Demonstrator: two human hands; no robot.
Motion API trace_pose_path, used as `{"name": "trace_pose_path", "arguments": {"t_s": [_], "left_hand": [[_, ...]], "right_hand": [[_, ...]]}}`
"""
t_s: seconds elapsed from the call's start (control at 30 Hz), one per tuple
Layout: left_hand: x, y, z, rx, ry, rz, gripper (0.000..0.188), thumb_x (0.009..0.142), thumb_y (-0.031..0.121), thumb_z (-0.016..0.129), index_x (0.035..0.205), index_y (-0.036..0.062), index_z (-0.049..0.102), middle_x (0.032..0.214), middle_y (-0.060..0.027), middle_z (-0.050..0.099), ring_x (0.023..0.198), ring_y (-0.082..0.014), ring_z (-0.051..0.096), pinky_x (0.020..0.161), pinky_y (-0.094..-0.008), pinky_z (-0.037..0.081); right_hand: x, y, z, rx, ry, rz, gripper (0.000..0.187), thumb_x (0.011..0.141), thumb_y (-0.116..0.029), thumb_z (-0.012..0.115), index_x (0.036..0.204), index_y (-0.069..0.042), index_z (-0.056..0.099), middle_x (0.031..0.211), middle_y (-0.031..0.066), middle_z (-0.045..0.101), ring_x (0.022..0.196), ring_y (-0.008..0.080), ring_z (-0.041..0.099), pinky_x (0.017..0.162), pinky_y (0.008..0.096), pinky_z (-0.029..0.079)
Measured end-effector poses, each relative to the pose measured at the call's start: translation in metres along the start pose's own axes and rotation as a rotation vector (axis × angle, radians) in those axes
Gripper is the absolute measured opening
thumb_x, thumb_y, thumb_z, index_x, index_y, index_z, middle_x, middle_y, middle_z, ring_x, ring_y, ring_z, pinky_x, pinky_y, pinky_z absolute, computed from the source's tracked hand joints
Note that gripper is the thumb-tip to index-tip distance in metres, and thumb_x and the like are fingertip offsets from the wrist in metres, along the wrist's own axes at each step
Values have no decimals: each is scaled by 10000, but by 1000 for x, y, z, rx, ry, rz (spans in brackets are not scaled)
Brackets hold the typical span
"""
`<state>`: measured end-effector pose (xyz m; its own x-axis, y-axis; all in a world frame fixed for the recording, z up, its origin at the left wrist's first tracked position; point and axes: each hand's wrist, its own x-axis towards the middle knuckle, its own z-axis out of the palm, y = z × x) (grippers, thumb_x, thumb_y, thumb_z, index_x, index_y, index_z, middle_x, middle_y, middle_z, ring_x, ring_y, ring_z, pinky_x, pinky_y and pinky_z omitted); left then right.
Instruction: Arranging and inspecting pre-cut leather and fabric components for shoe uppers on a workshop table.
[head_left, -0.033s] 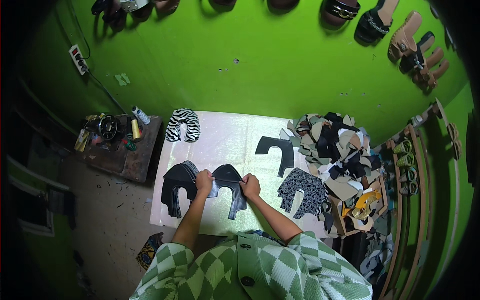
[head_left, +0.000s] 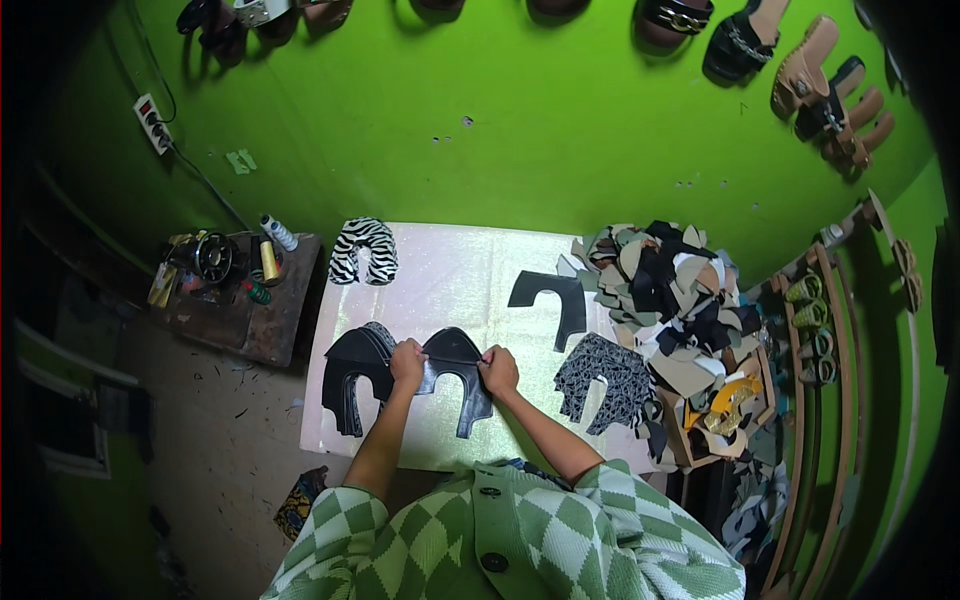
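Note:
Over the pale, shiny table [head_left: 450,260] I hold a black arch-shaped shoe-upper piece [head_left: 455,352] by its two sides. My left hand [head_left: 407,366] pinches its left edge with closed fingers. At the opposite edge, my right hand [head_left: 498,371] is closed on it too. Just left of my left hand lies a fanned stack of similar black pieces [head_left: 350,350]. A single black arch piece [head_left: 560,292] rests beyond my right hand, and nearer me is a stack of grey-and-black patterned pieces [head_left: 603,368]. Zebra-print pieces [head_left: 362,240] sit at the far left corner.
A large heap of offcuts [head_left: 670,285] covers the table's right side, beside a wooden box [head_left: 690,440] of scraps. To the left stands a sewing machine table [head_left: 250,325] with thread spools. Sandals [head_left: 745,45] hang on the green wall, and a wooden rack [head_left: 835,330] stands right.

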<state>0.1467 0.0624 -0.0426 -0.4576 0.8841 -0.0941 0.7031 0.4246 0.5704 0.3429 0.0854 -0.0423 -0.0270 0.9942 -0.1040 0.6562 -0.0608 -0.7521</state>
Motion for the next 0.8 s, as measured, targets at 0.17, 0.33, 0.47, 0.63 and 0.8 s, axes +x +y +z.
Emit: {"name": "trace_pose_path", "arguments": {"t_s": [0.17,0.33,0.47,0.63,0.8], "left_hand": [[-10,20,-6,63,42,69,199,627,50,710,774,75,579,832,-87,565,804,-257,577,692,-359,467],[-15,28,-6,214,81,98,101,695,91,644,781,97,592,831,-86,559,817,-262,569,708,-364,474],[-21,34,-5,227,72,141,75,720,99,615,792,91,593,851,-91,551,832,-263,560,714,-363,472],[-28,29,-5,250,118,193,88,741,93,594,825,66,592,899,-95,530,878,-262,528,738,-351,461],[-36,27,-1,306,136,292,160,763,122,569,902,61,617,929,-81,522,924,-253,504,783,-349,439]], "right_hand": [[-1,-1,3,-19,53,-82,77,695,-103,619,749,-76,570,781,104,559,737,271,565,651,366,453],[-5,-2,-2,9,43,-208,89,715,-54,570,802,-52,593,796,127,551,778,303,563,685,393,452],[-11,5,-16,-36,-85,-319,213,718,-30,539,921,-31,604,906,158,525,848,315,545,724,384,446],[-22,-1,-26,-190,-296,-171,443,716,-44,509,1137,-169,562,1059,155,437,1007,306,445,816,351,428],[-37,18,-28,-219,-289,-251,562,734,-68,518,1268,-220,430,1090,204,413,1017,343,438,868,381,401]]}}
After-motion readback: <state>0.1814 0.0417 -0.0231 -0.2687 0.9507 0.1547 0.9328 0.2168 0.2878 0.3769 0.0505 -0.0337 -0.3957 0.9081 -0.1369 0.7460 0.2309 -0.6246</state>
